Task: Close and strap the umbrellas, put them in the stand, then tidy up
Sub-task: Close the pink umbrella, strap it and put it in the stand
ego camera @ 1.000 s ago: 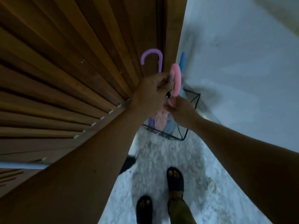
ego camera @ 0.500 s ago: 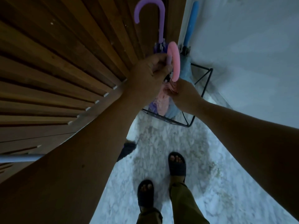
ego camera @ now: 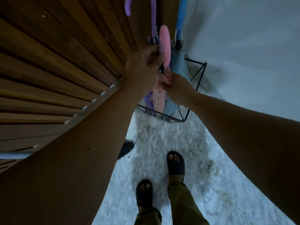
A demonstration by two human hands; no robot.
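A black wire umbrella stand (ego camera: 200, 73) sits on the floor between a wooden slatted wall and a white wall. A purple umbrella (ego camera: 153, 20) and a blue umbrella (ego camera: 180, 23) stand in it, handles up. The pink umbrella (ego camera: 165, 44) stands between them, its folded canopy going down into the stand. My left hand (ego camera: 142, 65) grips the pink umbrella at the base of its curved handle. My right hand (ego camera: 177, 85) pinches the pink canopy just below.
The wooden slatted wall (ego camera: 56, 62) fills the left side and a white wall (ego camera: 243, 46) the right. My feet in dark sandals (ego camera: 175, 163) stand on the pale speckled floor (ego camera: 154, 143). A dark object (ego camera: 127, 147) lies by the wooden wall's foot.
The view has tilted down and drawn back, so the umbrella handles sit higher in frame. Both hands keep their hold on the pink umbrella over the stand.
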